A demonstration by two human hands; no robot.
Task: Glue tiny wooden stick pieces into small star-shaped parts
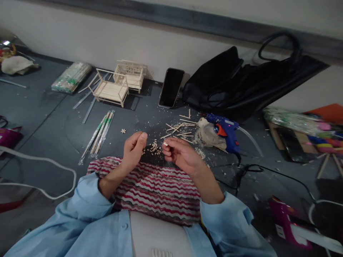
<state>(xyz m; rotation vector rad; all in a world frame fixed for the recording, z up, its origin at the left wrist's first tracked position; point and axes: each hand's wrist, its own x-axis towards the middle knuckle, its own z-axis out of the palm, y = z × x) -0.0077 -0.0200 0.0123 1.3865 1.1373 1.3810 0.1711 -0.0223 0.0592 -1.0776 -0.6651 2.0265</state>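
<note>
My right hand (182, 153) pinches a small pale wooden piece (165, 144) between thumb and fingertips. Across from it, my left hand (134, 150) is closed, thumb pressed to the curled forefinger; whatever it may hold is hidden. Between and beyond the hands lies a scatter of tiny cut wood bits (154, 147). Thin wooden sticks (182, 127) lie loosely past my right hand. A small flower-shaped wooden piece (123, 131) rests on the table, left of and beyond my left hand. The blue glue gun (227, 132) lies to the right, on a crumb-covered pale lump (207, 134).
Two miniature stick-built furniture pieces (111, 91) stand at the back, near a leaning phone (171, 88) and a black bag (214, 84). Wrapped sticks (100, 134) lie left. A black cable (281, 175) runs across the right side. Striped cloth (158, 189) covers the near edge.
</note>
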